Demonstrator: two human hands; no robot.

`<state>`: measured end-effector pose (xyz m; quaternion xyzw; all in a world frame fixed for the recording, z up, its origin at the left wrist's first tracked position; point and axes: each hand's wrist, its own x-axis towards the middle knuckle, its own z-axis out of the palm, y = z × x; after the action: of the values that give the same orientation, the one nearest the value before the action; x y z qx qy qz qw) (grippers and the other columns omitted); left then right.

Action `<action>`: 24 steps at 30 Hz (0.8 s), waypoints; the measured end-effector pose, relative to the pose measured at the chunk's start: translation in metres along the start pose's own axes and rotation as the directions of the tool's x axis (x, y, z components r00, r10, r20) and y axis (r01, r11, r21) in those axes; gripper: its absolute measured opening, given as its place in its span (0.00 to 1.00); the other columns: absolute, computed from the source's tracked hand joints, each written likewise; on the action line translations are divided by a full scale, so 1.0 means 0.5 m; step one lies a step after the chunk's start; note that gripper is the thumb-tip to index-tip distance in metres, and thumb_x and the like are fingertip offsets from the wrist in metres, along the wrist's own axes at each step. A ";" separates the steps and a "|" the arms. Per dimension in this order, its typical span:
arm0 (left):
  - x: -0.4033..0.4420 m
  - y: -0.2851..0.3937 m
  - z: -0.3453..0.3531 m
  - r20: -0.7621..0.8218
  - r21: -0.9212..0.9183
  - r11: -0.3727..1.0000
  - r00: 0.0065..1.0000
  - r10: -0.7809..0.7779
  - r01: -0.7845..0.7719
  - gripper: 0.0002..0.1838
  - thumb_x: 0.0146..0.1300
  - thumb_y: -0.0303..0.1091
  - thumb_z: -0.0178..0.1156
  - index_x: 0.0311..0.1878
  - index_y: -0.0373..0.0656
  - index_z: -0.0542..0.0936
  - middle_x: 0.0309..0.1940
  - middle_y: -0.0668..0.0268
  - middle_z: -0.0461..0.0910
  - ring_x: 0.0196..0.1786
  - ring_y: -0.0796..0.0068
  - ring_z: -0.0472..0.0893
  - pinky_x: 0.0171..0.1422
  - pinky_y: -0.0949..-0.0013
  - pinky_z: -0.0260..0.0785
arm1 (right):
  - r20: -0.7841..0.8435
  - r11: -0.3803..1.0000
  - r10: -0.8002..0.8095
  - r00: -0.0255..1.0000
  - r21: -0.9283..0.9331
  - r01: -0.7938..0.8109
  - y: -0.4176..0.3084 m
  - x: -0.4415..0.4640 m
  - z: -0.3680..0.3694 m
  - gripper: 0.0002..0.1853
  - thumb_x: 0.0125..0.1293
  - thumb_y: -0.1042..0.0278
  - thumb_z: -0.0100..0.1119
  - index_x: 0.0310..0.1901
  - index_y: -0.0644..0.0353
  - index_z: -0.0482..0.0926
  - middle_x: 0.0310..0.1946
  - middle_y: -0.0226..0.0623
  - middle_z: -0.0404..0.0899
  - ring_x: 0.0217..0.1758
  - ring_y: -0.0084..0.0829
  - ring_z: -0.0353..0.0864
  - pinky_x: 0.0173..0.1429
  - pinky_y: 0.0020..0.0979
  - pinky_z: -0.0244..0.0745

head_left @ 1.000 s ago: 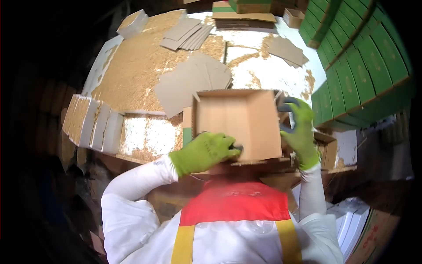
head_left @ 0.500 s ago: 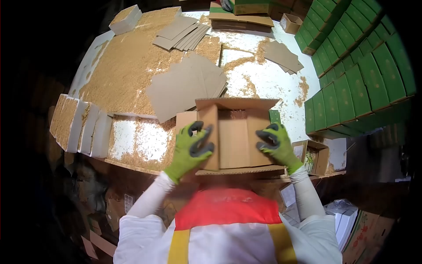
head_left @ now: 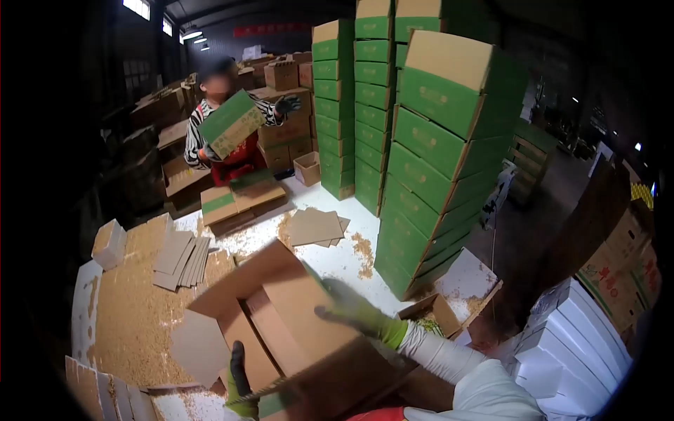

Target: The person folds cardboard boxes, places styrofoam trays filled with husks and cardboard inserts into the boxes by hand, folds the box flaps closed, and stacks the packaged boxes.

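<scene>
An open cardboard box (head_left: 232, 302) is tilted between my gloved hands, its brown inner flaps showing. My left hand (head_left: 240, 386), in a green glove with dark fingertips, grips the near left edge; its thumb lies along the wall and its other fingers are hidden. Blurred by motion, my right hand (head_left: 358, 312) holds the right flap with its fingertips over the cardboard. Flat cardboard sheets (head_left: 189, 344) lie partly under the box at its left.
Tall stacks of green boxes (head_left: 428, 158) rise at the right of the white table (head_left: 337, 270). Across it, a person (head_left: 225, 133) holds a green box (head_left: 232, 125). Sawdust-like crumbs (head_left: 133, 309) cover the table's left part. White foam pieces (head_left: 569, 351) lie at lower right.
My view has swung up and right, bringing the other person and the full stacks into sight. The box has gone from level on the table to tilted, with my hands on its sides.
</scene>
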<state>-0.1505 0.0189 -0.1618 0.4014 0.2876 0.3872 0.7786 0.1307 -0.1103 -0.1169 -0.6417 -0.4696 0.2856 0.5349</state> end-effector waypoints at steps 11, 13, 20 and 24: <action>0.312 0.387 0.864 0.866 -0.349 0.937 0.378 0.327 -0.009 0.28 0.76 0.46 0.46 0.72 0.40 0.64 0.66 0.56 0.72 0.67 0.57 0.73 0.70 0.47 0.67 | -0.749 0.761 -0.601 0.278 -0.431 0.484 -0.368 0.069 -1.177 0.23 0.70 0.65 0.61 0.65 0.61 0.74 0.61 0.38 0.76 0.64 0.28 0.73 0.66 0.30 0.72; 0.311 0.411 1.010 0.904 -0.269 0.963 0.347 0.248 0.013 0.29 0.76 0.41 0.49 0.75 0.44 0.59 0.69 0.50 0.68 0.63 0.52 0.76 0.64 0.47 0.72 | -0.569 0.796 -0.490 0.660 0.016 0.605 -0.317 0.102 -1.141 0.26 0.73 0.59 0.55 0.69 0.60 0.70 0.64 0.36 0.74 0.66 0.26 0.71 0.72 0.26 0.62; 0.315 0.444 1.159 0.819 0.061 0.977 0.569 0.068 -0.204 0.30 0.76 0.43 0.49 0.76 0.49 0.56 0.67 0.48 0.69 0.58 0.52 0.79 0.58 0.49 0.75 | -0.592 0.617 -0.661 0.462 -0.079 0.783 -0.225 0.201 -1.183 0.22 0.71 0.67 0.57 0.66 0.59 0.73 0.54 0.30 0.80 0.52 0.22 0.80 0.55 0.23 0.76; 0.315 0.452 1.168 0.783 0.200 0.932 0.621 0.034 -0.303 0.30 0.76 0.44 0.49 0.77 0.51 0.54 0.66 0.47 0.70 0.55 0.52 0.80 0.54 0.50 0.77 | -0.540 0.623 -0.719 0.437 -0.222 0.750 -0.291 0.122 -1.074 0.21 0.71 0.65 0.57 0.64 0.60 0.73 0.52 0.30 0.81 0.51 0.23 0.80 0.54 0.25 0.76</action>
<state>0.2928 0.0007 0.3075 0.6708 -0.0524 0.2010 0.7119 0.5783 -0.2817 0.1725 -0.4139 -0.5051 -0.1741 0.7371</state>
